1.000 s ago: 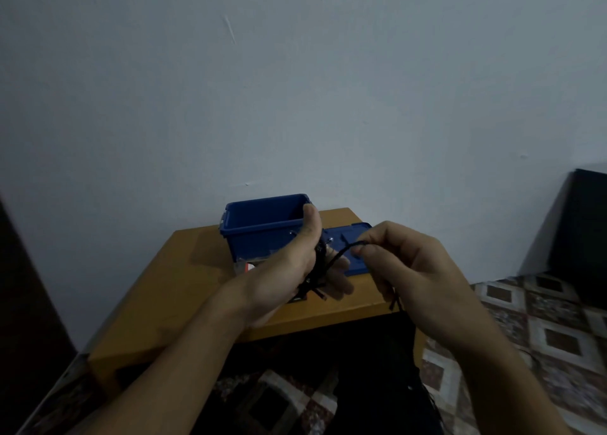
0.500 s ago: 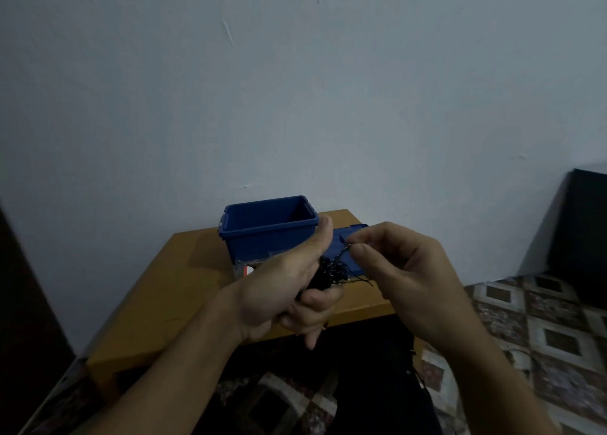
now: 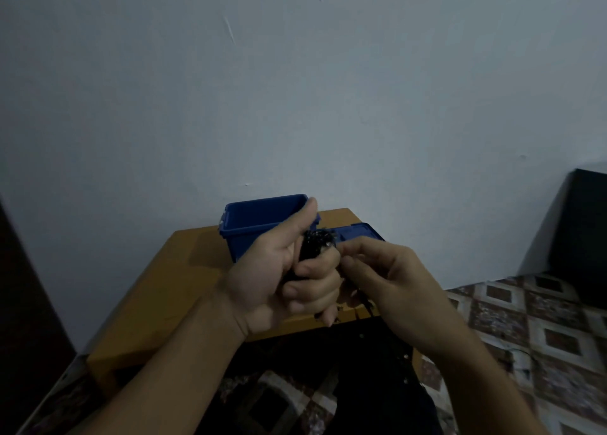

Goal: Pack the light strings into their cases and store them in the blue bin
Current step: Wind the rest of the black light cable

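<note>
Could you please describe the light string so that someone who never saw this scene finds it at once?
Look at the wooden table against the pale wall, where an open blue bin stands. In front of the bin, the left hand grips the light string, and the right hand pinches a strand. It is the only black, tangled bundle there.

Your view is dim and grainy, with a cool blue-grey cast over the wall point(image 3: 295, 89). The blue bin point(image 3: 259, 217) throws a soft shadow toward the left edge of the table point(image 3: 184, 270). The light string point(image 3: 315, 244) in your left hand point(image 3: 279, 270) reads as a black, detailless mass. Floor tiles point(image 3: 525, 319) smear and bend at the right.
</note>
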A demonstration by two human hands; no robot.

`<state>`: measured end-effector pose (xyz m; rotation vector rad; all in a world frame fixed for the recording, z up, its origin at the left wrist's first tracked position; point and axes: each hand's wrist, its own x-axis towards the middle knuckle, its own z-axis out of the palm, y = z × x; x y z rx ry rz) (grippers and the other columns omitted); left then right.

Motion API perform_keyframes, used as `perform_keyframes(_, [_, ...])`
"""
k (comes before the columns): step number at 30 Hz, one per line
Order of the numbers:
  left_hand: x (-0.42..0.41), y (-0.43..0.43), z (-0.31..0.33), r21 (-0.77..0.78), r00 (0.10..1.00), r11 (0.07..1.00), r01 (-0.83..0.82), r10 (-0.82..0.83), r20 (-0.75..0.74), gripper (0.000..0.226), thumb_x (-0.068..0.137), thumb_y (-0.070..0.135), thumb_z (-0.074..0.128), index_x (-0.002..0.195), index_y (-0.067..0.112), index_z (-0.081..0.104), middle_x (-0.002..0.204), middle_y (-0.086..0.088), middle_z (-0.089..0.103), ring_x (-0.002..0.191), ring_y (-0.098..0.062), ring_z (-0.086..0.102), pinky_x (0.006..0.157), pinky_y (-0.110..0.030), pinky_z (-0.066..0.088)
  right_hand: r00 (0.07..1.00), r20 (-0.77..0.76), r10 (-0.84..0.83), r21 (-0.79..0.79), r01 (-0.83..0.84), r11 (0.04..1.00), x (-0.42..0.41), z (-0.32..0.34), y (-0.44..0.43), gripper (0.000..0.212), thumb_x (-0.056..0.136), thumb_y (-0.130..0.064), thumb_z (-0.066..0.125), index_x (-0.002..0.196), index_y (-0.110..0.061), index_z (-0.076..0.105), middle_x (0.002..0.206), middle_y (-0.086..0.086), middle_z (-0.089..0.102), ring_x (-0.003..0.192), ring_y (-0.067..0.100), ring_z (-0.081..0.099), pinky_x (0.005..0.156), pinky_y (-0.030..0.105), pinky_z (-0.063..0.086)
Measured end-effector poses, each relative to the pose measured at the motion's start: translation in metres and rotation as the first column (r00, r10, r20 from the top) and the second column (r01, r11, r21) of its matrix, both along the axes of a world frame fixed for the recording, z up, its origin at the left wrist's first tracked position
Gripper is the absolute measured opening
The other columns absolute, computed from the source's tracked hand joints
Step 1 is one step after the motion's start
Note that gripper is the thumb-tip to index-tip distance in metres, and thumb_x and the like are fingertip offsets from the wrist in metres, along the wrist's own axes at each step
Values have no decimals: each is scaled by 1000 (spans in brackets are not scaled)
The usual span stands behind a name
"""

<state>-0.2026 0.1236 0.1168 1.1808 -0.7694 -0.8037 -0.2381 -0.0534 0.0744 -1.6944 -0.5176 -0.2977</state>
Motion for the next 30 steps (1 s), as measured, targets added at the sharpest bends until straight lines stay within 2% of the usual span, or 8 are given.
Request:
perform_keyframes(3, [1,1,3,-20,998,998,-63,63,22,66,101,62,21,55,17,34,41,2,28,39,-16,30,62,-36,45,998,-17,60,39,-59,997,-2,1,3,28,107,-15,43,116,-16,70,89,15,69,83,45,61,73,52,50])
perform_keyframes(7, [1,4,5,-99,999,994,-38,36,-22,66,102,62,20,56,17,35,41,3,32,39,-15,33,63,-38,44,999,49,10,-21,-9,1000,1,-3,7,25,106,-17,48,112,-22,71,84,6,69,74,28,63,69,37,51])
perform_keyframes(11, [0,3,6,-145,999,989,-16,12,-32,67,102,63,19,58,15,39,42,3,35,40,-15,36,63,-38,46,998,62,-10,-38,13,999,2,-5,7,24,105,-17,49,107,-21,73,82,10,70,73,35,65,70,48,56])
perform_keyframes(15, [0,2,10,-213,997,976,-55,43,-62,70,101,64,19,61,13,44,44,2,38,43,-15,38,65,-38,48,1000,1,-7,-123,7,992,0,-5,8,22,104,-20,50,93,-22,69,72,-1,64,63,13,57,65,34,51])
perform_keyframes(21, [-2,3,15,-269,987,953,-139,113,-111,69,100,63,20,68,10,51,51,0,40,49,-18,40,68,-37,45,1000,-26,-14,-188,9,982,-3,-2,7,26,107,-27,44,101,-27,70,85,5,70,68,19,61,71,45,54])
perform_keyframes(23, [-3,2,16,-282,977,938,-204,174,-125,68,100,62,24,73,8,57,56,-2,43,54,-20,43,71,-37,40,997,-69,-27,-143,17,990,-3,-2,7,23,108,-25,43,107,-21,65,91,9,71,67,23,64,69,45,55])
perform_keyframes(25, [-5,0,18,-295,960,915,-273,239,-146,66,97,61,29,81,7,63,65,-5,51,60,-22,52,71,-38,48,991,-127,-44,-94,32,995,-2,-3,8,18,107,-23,44,108,-15,61,96,5,74,66,24,65,67,42,57])
perform_keyframes(30, [-8,-3,22,-355,933,864,-357,314,-175,68,97,60,31,117,2,61,108,-15,70,92,-29,66,89,-42,53,986,-154,-60,-232,23,972,-2,-3,5,20,105,-25,48,103,-17,66,92,0,76,67,24,67,69,43,57])
